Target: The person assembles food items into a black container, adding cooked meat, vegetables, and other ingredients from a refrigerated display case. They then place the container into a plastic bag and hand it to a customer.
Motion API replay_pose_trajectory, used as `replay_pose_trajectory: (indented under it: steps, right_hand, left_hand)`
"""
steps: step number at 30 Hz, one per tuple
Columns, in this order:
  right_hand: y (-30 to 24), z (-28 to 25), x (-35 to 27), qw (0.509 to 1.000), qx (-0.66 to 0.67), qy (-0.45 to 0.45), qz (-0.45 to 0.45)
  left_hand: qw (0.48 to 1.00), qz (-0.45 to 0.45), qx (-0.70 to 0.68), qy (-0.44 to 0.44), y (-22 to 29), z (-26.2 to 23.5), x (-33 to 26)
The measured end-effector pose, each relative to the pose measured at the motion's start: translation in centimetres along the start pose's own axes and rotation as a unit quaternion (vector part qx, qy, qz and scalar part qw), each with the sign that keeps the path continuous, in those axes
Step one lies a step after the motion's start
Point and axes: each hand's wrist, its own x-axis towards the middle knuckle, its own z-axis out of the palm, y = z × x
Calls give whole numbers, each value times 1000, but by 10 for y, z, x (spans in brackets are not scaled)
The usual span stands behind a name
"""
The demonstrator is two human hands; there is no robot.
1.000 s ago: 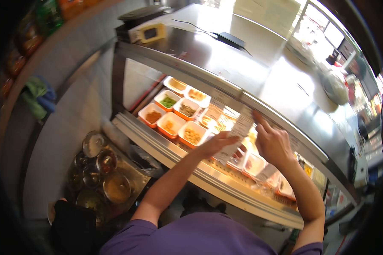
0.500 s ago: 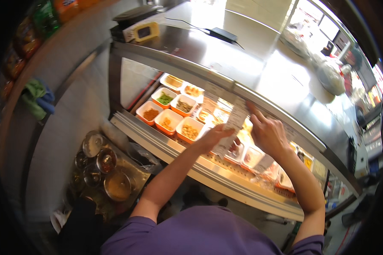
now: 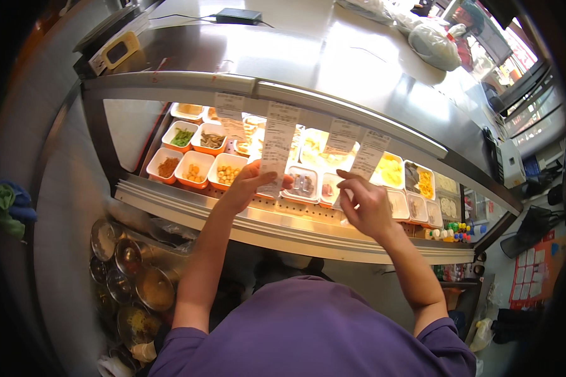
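Observation:
My left hand [image 3: 248, 186] has its fingers closed around the lower part of a long white printed receipt [image 3: 278, 141], which hangs from the front edge of the food display case. To its right, my right hand [image 3: 366, 204] has its index finger stretched out and its thumb apart, over the lower part of another hanging receipt [image 3: 370, 154]. Whether the fingertips touch that paper I cannot tell. Two more paper slips hang nearby: one receipt [image 3: 343, 135] between my hands and a shorter one [image 3: 229, 105] to the left.
Inside the lit display case stand several orange-and-white food tubs [image 3: 193, 171]. Above it runs a steel counter [image 3: 283, 50] with a black adapter [image 3: 239, 16] and a plastic bag [image 3: 435, 45]. Several metal bowls [image 3: 155, 289] stand low at the left.
The view has swung to the right. My left hand stays on the long receipt, which now hangs straighter. My right hand has moved from the receipt's upper end to another strip on the right.

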Motion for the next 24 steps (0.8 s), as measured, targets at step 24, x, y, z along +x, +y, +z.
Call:
replay_pose_trajectory:
  steps: [24]
  right_hand:
    - [-27,30,-39,981,145,52,118]
  left_hand:
    - [864,268,283,319,19,28,55]
